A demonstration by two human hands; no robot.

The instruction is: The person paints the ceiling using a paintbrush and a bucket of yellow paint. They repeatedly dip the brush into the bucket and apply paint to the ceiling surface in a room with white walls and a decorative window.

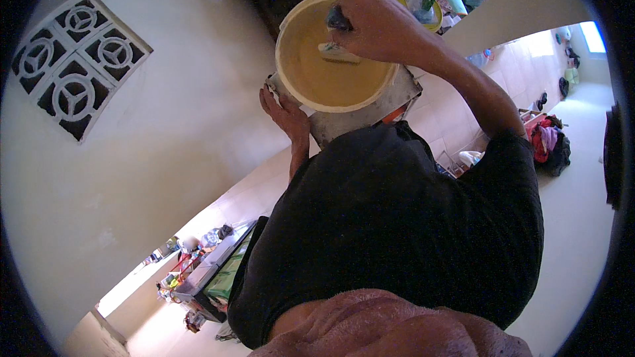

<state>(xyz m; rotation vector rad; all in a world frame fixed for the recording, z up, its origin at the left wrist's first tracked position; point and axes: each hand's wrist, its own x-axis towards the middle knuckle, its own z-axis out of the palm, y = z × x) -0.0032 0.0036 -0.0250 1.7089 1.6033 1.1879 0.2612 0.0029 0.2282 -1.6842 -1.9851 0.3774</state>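
Note:
My right hand is closed around the dark handle of a wide paintbrush. The brush's pale, flat head hangs over the inside of a round cream bucket, and I cannot tell whether it touches the yellowish contents. Under the bucket is a worn grey board-like platform, with something orange showing beneath its edge. At the platform's left corner, my left hand rests with its fingers stretched out and apart, beside the bucket and holding nothing I can see.
A pale wall with a patterned vent block rises on the left. Behind the bucket stands a yellow container with assorted items. Clothes are piled at the right, and a cluttered dark table is at lower left.

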